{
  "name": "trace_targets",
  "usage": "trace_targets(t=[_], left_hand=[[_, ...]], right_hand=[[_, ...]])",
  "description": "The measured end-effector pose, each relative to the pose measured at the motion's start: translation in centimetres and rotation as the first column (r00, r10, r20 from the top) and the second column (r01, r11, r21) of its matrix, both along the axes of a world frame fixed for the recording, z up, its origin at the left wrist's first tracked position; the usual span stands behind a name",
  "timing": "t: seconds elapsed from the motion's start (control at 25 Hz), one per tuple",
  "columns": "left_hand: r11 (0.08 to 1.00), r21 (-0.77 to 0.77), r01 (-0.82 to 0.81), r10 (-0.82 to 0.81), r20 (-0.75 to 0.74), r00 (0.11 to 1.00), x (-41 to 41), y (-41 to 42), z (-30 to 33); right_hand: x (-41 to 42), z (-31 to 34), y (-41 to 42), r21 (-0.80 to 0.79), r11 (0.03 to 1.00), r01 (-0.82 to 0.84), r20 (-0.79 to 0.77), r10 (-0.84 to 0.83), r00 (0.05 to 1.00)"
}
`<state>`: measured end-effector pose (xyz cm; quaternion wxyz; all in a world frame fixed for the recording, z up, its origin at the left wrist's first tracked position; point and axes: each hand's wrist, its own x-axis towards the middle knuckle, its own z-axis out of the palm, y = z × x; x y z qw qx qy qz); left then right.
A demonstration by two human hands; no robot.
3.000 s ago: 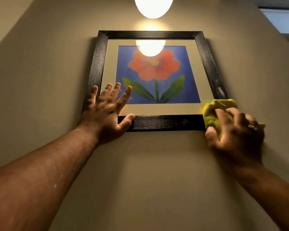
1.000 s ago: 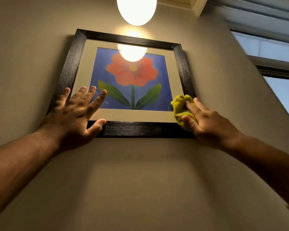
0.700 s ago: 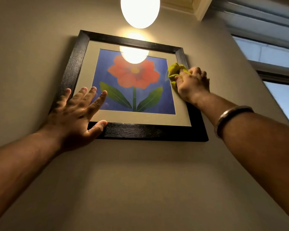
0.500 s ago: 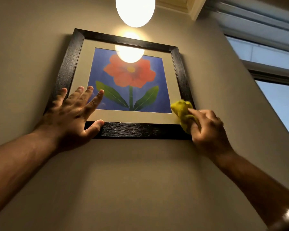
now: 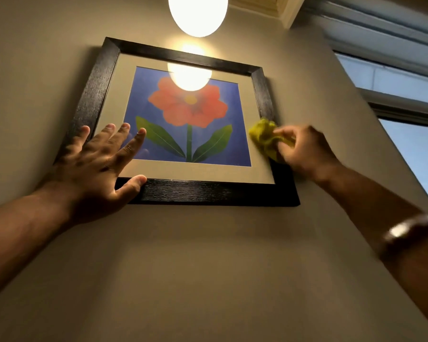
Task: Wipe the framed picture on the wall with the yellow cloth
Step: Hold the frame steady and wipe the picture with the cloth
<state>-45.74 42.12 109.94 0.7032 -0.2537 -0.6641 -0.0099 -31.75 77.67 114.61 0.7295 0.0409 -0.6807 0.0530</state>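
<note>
high on the wall, the framed picture [image 5: 188,124] is steadied by the left hand [image 5: 97,166], spread flat on its lower left corner. the right hand [image 5: 304,151], clenched on the yellow cloth [image 5: 266,139], wipes the right rail; next, the unwiped rails and glass.

A black-framed flower picture [image 5: 183,119] hangs on the wall; a bunched yellow cloth [image 5: 265,138] presses its right edge.
</note>
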Motion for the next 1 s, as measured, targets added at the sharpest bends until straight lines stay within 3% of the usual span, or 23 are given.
trace_targets(t=[0.08, 0.32, 0.44, 0.6, 0.72, 0.84, 1.0], left_hand=[[1.000, -0.005, -0.009, 0.009, 0.004, 1.000, 0.1, 0.0, -0.1], [1.000, 0.006, -0.007, 0.007, 0.022, 1.000, 0.4, 0.0, -0.1], [1.000, -0.004, -0.020, 0.021, 0.031, 0.999, 0.4, 0.2, -0.1], [0.999, 0.002, -0.034, 0.034, 0.037, 0.999, 0.6, 0.2, -0.1], [0.999, 0.015, -0.040, 0.039, 0.028, 0.999, 0.5, 0.3, 0.0], [0.999, 0.012, -0.039, 0.038, 0.029, 0.999, 0.5, 0.4, -0.1], [0.999, 0.016, -0.042, 0.042, 0.034, 0.999, 0.4, 0.5, -0.1]], right_hand=[[0.1, -4.4, 0.7, 0.060, 0.998, 0.004, 0.013, -0.005, 1.000], [0.3, 2.0, -1.0, -0.126, 0.992, -0.001, -0.078, -0.009, 0.997], [0.4, -1.4, 0.6, -0.015, 0.999, 0.045, -0.043, -0.046, 0.998], [0.2, -1.9, 0.2, -0.021, 0.999, 0.045, -0.100, -0.047, 0.994], [-0.2, -2.1, -0.6, 0.130, 0.990, 0.049, -0.077, -0.039, 0.996], [-0.8, 0.1, -1.5, 0.005, 0.999, 0.044, -0.151, -0.043, 0.988], [-1.6, 2.8, -2.9, 0.106, 0.991, 0.086, -0.129, -0.072, 0.989]])
